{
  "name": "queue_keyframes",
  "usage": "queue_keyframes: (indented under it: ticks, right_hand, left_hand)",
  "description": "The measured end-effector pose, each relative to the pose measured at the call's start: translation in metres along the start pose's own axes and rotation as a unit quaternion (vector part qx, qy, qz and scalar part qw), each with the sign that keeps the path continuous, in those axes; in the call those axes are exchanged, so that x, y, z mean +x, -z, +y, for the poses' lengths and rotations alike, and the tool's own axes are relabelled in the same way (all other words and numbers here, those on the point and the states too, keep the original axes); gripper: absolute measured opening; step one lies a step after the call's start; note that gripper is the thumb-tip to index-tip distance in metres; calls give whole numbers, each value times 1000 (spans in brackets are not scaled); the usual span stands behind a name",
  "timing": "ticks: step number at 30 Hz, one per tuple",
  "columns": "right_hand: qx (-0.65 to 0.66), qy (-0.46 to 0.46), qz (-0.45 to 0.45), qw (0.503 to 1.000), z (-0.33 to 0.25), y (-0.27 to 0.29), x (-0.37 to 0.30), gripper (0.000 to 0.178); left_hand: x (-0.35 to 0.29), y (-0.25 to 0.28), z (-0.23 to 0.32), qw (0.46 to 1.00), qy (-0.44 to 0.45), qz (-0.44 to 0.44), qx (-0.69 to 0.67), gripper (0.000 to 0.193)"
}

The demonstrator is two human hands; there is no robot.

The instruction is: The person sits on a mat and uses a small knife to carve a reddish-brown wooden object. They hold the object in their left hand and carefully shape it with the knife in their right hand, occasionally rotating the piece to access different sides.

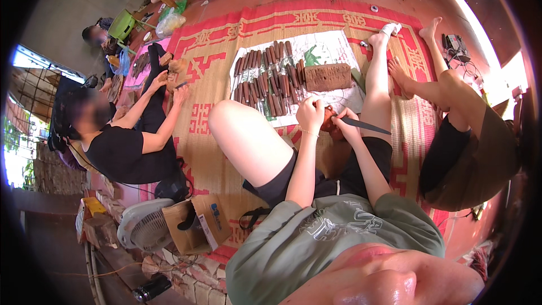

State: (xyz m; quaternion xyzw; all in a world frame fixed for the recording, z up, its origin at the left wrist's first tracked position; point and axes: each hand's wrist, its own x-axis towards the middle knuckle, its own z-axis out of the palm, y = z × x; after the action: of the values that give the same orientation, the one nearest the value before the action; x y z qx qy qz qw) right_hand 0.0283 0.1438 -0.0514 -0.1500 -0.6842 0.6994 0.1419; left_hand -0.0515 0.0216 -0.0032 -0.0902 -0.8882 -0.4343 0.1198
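Observation:
Over my lap, my two hands work close together. My right hand [347, 126] is closed around the left end of a dark, flat, knife-like blade [370, 126], whose tip points right toward my thigh. My left hand [311, 114] makes a fist just left of it; what its fingers hold is hidden. Between the hands shows a reddish-brown, rounded piece [328, 118], partly covered by fingers. Just beyond my hands lies a worn wooden block [328, 77] on a white printed sheet [339, 46]. Several dark brown wooden handle-like pieces [261, 88] lie in rows on that sheet.
A red and tan woven mat [197, 82] spreads under me. At left a co-worker in black [121, 149] sits handling a small piece; another person's legs [446, 87] are close at right. Behind left stand a fan [145, 225] and an open cardboard box [195, 226].

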Motion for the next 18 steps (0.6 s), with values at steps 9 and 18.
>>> queue_keyframes:
  ticks: [9,18]
  right_hand:
    - [16,-7,-10,1000,-1,-1,-2,20]
    - [49,-13,-12,999,-4,0,-3,21]
  left_hand:
    - [0,4,1,1000,16,-3,-2,25]
    - [-1,2,-1,1000,15,-4,6,24]
